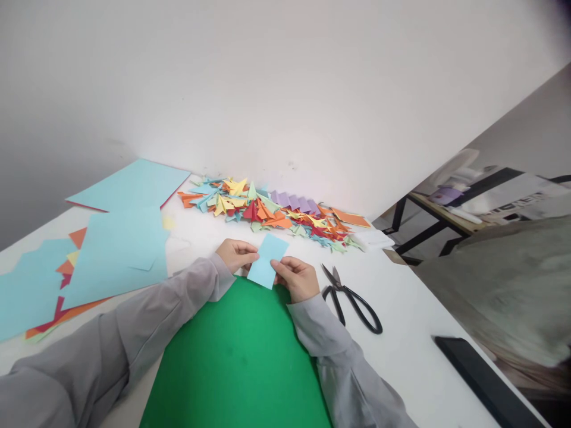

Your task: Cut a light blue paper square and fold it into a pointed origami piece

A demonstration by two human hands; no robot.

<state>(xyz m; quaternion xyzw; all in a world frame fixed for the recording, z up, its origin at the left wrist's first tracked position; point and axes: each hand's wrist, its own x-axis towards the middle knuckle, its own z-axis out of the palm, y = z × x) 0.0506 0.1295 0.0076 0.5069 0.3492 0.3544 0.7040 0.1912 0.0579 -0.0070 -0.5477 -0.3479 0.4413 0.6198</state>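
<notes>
A small light-blue paper rectangle is held up between both hands, above the far end of the green mat. My left hand pinches its left edge between thumb and fingers. On the right side, my right hand grips the same paper, its thumb lying on the front face. A faint crease seems to run across the paper's middle. Beyond the hands lies a heap of small folded paper planes in several colours. Black-handled scissors rest on the table, right of my right hand, blades parted.
Large light-blue sheets and a stack of coloured paper lie at the left, with cut scraps beside them. A black flat object sits near the table's right edge. Behind the planes rises a white wall.
</notes>
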